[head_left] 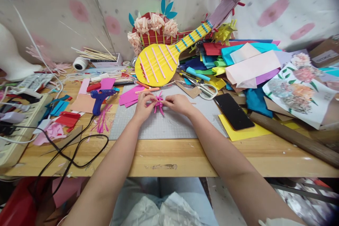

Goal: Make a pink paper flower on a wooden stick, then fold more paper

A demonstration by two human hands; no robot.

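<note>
Between my hands, over the grey cutting mat (169, 127), is a small magenta paper flower (159, 106) with thin pointed petals. My left hand (145, 105) pinches it from the left with thumb and fingers. From the other side, my right hand (178, 104) closes its fingertips on the flower's right edge. The fingertips partly cover the flower's middle. Magenta paper pieces (129, 96) lie on the mat just left of my left hand. Behind the hands stands a yellow paper lute (156, 64) with pink strips across its round body.
A blue glue gun (100, 99) with a looping black cord lies left, near a power strip (23, 130). On the right are scissors (208, 91), a black phone (234, 111), a brown tube (291, 137) and piled coloured paper (249, 63). Pink fringe strips (102, 122) lie by the glue gun.
</note>
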